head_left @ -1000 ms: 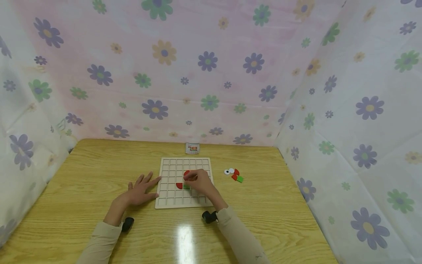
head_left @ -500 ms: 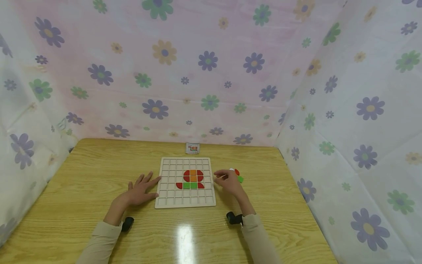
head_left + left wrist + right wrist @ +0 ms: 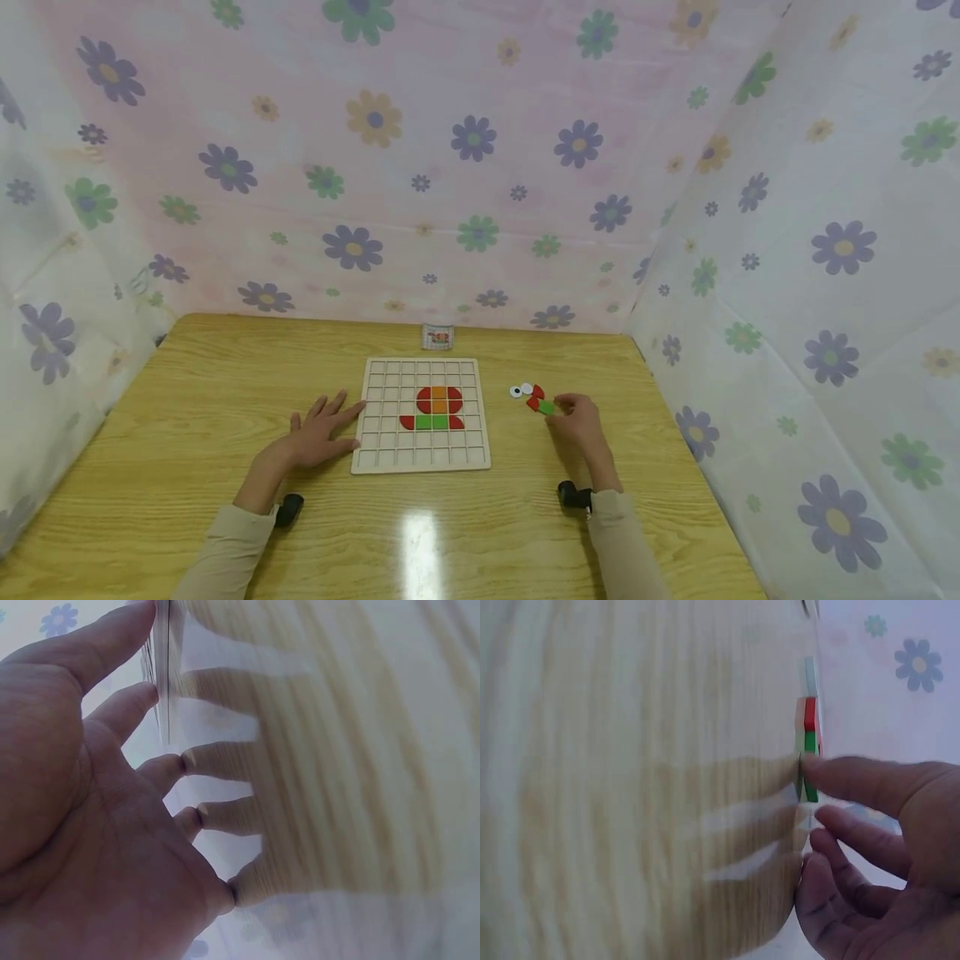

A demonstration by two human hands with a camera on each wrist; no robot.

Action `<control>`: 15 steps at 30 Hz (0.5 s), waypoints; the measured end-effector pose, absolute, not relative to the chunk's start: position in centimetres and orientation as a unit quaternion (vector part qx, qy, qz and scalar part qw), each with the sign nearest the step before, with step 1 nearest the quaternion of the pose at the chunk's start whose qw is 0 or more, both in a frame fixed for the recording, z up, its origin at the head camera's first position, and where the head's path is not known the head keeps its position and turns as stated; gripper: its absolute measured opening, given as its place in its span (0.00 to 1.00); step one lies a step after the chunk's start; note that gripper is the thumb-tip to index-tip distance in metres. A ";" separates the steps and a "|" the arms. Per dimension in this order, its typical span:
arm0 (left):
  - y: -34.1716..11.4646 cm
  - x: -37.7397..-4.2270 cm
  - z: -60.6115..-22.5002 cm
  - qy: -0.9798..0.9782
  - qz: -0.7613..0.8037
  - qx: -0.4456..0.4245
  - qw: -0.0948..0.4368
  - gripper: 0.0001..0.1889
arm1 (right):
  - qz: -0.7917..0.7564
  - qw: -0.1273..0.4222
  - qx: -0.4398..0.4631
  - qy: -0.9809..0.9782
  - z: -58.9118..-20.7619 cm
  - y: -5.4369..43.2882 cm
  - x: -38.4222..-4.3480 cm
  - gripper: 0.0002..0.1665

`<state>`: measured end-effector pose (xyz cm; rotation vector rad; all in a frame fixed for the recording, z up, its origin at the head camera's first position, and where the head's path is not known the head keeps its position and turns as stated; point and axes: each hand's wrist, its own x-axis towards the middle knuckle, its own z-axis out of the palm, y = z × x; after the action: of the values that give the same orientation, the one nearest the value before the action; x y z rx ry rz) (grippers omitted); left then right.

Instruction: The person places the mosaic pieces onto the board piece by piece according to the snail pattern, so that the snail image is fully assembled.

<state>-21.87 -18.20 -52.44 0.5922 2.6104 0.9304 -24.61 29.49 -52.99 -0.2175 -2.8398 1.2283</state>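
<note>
A pale wooden grid board lies on the table, bearing red, orange and green pieces. My left hand lies spread on the table, its index fingertip and thumb at the board's left edge; in the left wrist view the left hand has its fingers extended. To the board's right, my right hand has thumb and index finger at the right end of a green square tile. Up close, the right thumb overlaps the green tile, with the index fingertip beside its end and the other fingers curled.
Beside the green tile lie two red pieces, a white disc and a white disc with a black dot. A small picture card lies behind the board. Flowered cloth hangs around the table.
My right hand has left the board and moved right, passing over the loose pieces to the green tile. The board's pieces are uncovered now. My left hand has stayed in place.
</note>
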 end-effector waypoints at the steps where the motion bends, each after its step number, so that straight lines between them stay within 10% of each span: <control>1: -18.2 -21.9 -52.5 0.910 0.324 0.207 0.152 0.37 | 0.395 0.015 -0.069 -0.916 -53.1 29.7 -24.7 0.22; 15: -18.3 -22.0 -52.6 0.910 0.324 0.207 0.153 0.37 | 0.387 -0.003 -0.054 -0.921 -53.0 30.1 -25.2 0.14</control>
<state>-21.96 -18.26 -52.61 0.5940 2.6113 0.9305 -25.15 30.09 -53.00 -0.1711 -2.8972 1.2175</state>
